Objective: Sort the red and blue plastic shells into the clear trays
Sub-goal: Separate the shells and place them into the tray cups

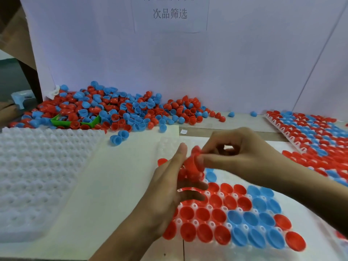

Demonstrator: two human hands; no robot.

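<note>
Under my wrists, the clear tray (243, 247) I am filling holds seated red and blue cups. My left hand (169, 193) cradles a small stack of red shells (192, 166), fingers loosely curled round it. My right hand (243, 149) pinches the top shell's rim between thumb and forefinger. They look feather-light, stiff, slick and nested tight, so I'd pull by the rim. Beyond my grip lies the loose pile (113, 110); left, empty trays (37, 166).

White backboard (244, 63) behind table; paper sign (170, 14) with printed characters; green bin (56, 120); cardboard (17, 42) far left.
</note>
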